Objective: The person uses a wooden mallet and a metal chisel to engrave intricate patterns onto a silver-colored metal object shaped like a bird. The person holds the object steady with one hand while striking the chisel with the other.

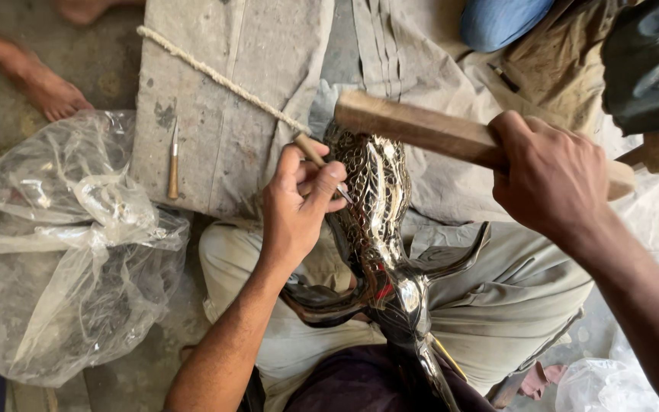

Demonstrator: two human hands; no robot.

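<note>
Left hand (295,210) pinching a small chisel (320,162), tip on the shiny patterned metal figure (375,221) lying across the lap; right hand (551,179) closed tight around a wooden mallet (421,130) just above the figure.

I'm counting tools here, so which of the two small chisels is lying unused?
The chisel lying alone on the grey cloth, left of the hands. The other chisel is pinched in the left hand against the metal piece.

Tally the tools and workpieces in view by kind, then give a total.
Wooden mallet, in right hand: 1
Chisels: 2, one in left hand at, one spare on the cloth
Engraved metal figure: 1
Rope: 1
Clear plastic bags: 1
Total: 6
</note>
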